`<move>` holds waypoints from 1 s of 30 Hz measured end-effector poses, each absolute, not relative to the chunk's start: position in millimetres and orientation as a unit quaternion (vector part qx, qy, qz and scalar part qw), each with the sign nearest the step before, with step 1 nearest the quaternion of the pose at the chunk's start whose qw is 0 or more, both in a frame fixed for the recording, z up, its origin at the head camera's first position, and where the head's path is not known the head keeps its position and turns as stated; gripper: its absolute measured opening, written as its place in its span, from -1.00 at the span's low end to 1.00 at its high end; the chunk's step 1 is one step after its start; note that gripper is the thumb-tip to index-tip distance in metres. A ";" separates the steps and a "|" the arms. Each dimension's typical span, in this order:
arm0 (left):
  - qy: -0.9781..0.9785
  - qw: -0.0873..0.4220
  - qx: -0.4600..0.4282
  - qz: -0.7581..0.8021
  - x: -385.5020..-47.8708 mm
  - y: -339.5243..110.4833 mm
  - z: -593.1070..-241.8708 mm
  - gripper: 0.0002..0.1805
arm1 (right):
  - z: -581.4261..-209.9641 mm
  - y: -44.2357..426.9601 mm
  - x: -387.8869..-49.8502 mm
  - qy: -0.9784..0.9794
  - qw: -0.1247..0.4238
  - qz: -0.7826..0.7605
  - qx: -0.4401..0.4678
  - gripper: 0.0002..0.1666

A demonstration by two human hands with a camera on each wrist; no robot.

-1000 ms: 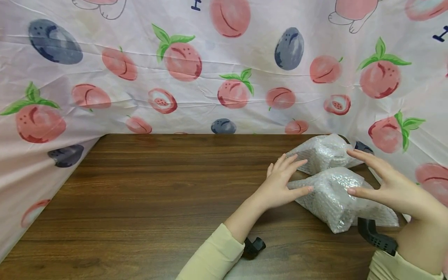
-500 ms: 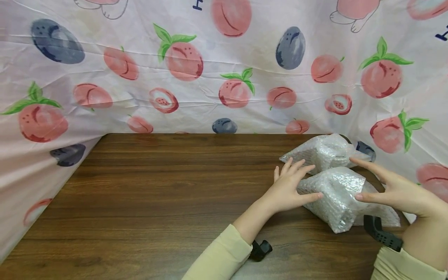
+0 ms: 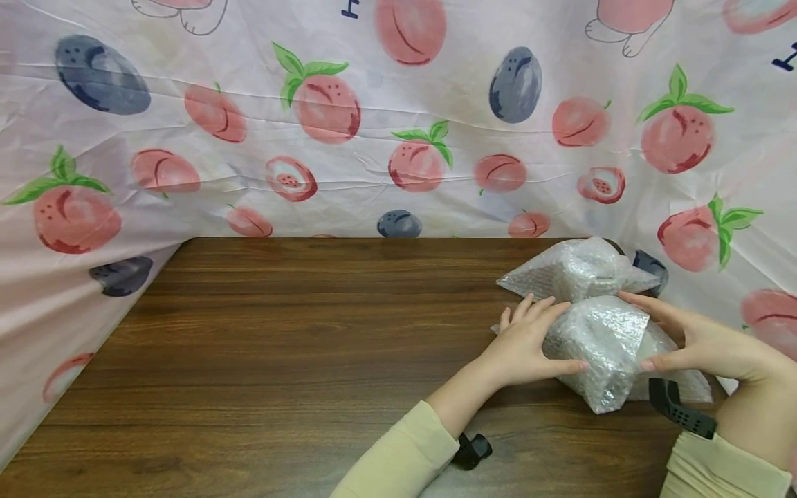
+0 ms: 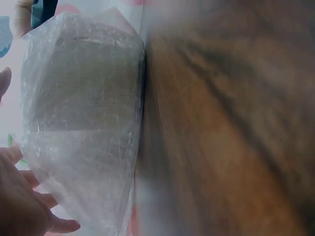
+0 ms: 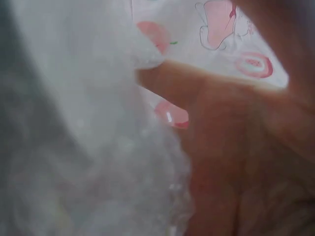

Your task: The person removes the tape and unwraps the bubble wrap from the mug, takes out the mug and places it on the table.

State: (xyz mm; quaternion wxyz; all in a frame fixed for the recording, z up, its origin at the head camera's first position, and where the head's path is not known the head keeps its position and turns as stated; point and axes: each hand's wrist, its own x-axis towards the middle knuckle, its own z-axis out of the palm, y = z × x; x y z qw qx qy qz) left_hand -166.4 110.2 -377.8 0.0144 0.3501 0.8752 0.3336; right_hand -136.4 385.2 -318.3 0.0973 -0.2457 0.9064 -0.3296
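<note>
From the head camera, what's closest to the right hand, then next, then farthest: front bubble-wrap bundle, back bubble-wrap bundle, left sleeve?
1. Front bubble-wrap bundle: just left of the right hand.
2. Back bubble-wrap bundle: just behind the front one.
3. Left sleeve: off to the left, near the bottom edge.

On one bench (image 3: 280,346) lie two bubble-wrapped packages (image 3: 600,353) (image 3: 579,268); above the bench are one left grip (image 3: 526,349), one right grip (image 3: 710,344), two pale-yellow sleeves (image 3: 405,449) (image 3: 716,467), two black wrist devices (image 3: 474,452) (image 3: 679,411).

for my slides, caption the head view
Left hand and right hand flank a bubble-wrapped bundle on a table, another bundle behind it.
</note>
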 end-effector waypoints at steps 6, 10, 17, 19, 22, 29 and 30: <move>0.872 0.010 0.360 0.332 -167.1 113.5 -381.7 0.00 | -322.5 389.6 -138.0 0.914 0.104 -0.315 -0.233 0.13; 0.872 0.005 0.364 0.326 -167.6 115.8 -382.9 0.02 | -324.3 391.9 -138.6 0.910 0.106 -0.320 -0.241 0.17; 0.879 0.002 0.358 0.316 -166.3 118.2 -383.2 0.09 | -325.2 393.6 -137.1 0.895 0.107 -0.340 -0.268 0.20; 0.880 0.006 0.355 0.317 -165.8 118.4 -382.8 0.10 | -325.6 393.9 -137.1 0.893 0.108 -0.343 -0.271 0.20; 0.880 0.012 0.350 0.320 -165.4 118.6 -382.5 0.10 | -325.9 393.8 -137.6 0.892 0.109 -0.345 -0.271 0.19; 0.874 0.020 0.342 0.344 -165.3 119.7 -384.7 0.07 | -326.7 393.5 -139.5 0.886 0.119 -0.363 -0.263 0.17; 0.873 0.021 0.340 0.349 -165.4 120.0 -385.3 0.07 | -327.0 393.3 -139.6 0.884 0.123 -0.368 -0.260 0.17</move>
